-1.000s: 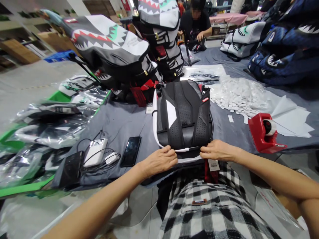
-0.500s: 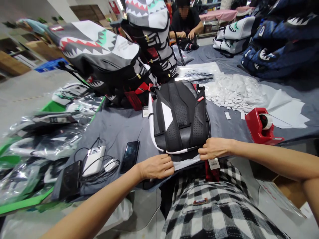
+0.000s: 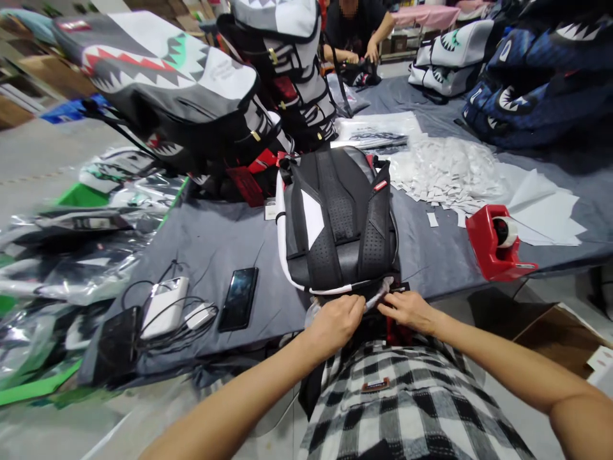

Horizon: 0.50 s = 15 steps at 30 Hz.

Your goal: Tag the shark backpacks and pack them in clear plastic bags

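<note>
**Head view: both hands meeting at the near edge of a backpack**

Head view. We are looking down at a black backpack (image 3: pixel 339 220) lying strap side up on the grey table (image 3: pixel 211 243), its lower edge overhanging the near rim just above a checked shirt (image 3: pixel 397 409). The left hand (image 3: pixel 335 322) and the right hand (image 3: pixel 405 310) are now working almost fingertip to fingertip at the middle of that lower edge; half a second ago they were sitting well apart, one at each bottom corner. Both are closing on a thin white-and-clear sheet (image 3: pixel 378 294) bunched under the bag's edge; we cannot tell how firmly each is pinching it. We are judging that the grip has moved from steadying the corners to gathering the material at the centre.

Around the bag, a dark phone (image 3: pixel 238 298) and a white power bank (image 3: pixel 165 306) with tangled cables are lying to the left. A red tape dispenser (image 3: pixel 495 243) is standing to the right, near a heap of white paper slips (image 3: pixel 447 172). Shark-mouth backpacks (image 3: pixel 182 83) are piling up behind, and another person (image 3: pixel 357 32) is working at the far end.
</note>
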Motion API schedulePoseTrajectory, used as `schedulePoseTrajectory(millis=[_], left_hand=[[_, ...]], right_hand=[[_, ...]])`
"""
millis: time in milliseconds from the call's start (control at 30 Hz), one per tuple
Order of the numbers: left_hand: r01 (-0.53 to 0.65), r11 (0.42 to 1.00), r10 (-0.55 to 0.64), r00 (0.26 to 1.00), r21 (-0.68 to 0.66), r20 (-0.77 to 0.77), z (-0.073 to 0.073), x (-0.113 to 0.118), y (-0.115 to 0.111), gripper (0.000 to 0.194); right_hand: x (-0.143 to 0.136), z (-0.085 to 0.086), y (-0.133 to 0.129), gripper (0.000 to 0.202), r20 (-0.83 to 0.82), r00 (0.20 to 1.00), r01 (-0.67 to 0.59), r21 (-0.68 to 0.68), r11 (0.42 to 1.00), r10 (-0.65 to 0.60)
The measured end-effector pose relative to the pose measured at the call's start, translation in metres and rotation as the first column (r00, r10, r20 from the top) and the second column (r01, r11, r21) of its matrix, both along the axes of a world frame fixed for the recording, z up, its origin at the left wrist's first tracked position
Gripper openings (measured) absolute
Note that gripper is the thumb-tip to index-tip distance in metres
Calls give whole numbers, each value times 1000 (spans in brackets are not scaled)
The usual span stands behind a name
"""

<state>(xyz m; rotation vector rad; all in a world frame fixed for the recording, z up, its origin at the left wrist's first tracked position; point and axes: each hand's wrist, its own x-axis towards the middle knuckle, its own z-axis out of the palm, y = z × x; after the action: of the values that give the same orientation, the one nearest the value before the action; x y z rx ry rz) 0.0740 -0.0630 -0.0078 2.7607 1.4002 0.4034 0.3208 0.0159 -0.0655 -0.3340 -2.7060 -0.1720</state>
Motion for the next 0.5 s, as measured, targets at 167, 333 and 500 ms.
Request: schedulePoseTrajectory(millis=[167,333,500], left_hand=[[-206,882,153,976,-425,-154,-7,25,16,30],[-237,756,210,971,-610,-117,-2,21,20,41],[-197,703,267,964,-683,-4,-4,17,17,42]], right_hand=[[0,5,-25,18,-223,860,287,-533,796,-460],[-20,9,-19,13,-218,751,357,-660,661,-623],[-34,-5,-11,20,-250,647,268,-809,522,-720]])
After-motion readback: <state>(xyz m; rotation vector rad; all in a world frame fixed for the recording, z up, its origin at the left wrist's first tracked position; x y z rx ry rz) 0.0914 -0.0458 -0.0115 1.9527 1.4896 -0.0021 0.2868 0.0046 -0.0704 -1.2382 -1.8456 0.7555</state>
